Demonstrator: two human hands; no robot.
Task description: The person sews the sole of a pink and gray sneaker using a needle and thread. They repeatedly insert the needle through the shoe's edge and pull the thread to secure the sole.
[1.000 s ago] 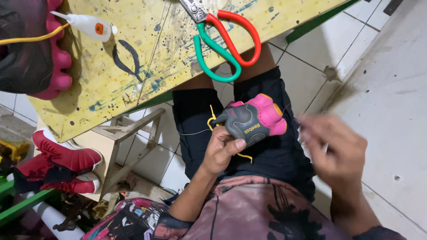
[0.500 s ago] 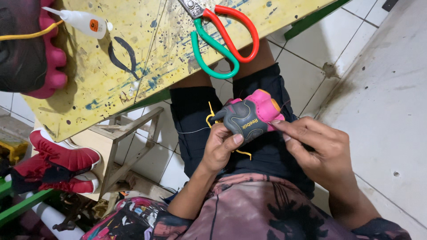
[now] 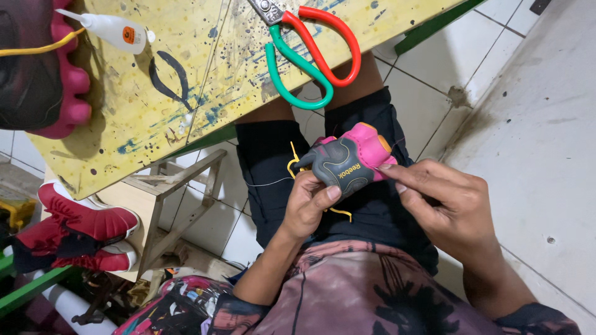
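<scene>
Right hand (image 3: 444, 201): formerly raised off to the side, well apart from small grey-and-pink shoe (image 3: 347, 161); now brought in, fingertips touching pink end of shoe. View: shifted slightly, scissors (image 3: 310, 53) sitting a little higher in frame.

Left hand (image 3: 308, 205): raised over the lap, palm turned inward, fingers curled, thumb pressed flat across the front, closed in a firm grasp. Left forearm: bare, rising from the lower middle of the view, bent slightly at the wrist. Right hand (image 3: 444, 208): level with the left and just beside it, back of the hand upward, fingers drawn together and extended toward the left, fingertips (image 3: 390, 170) pinched together. Right forearm: bare, entering from the lower right corner, angled up and inward. Both thighs: parted, clad in dark shorts.
</scene>
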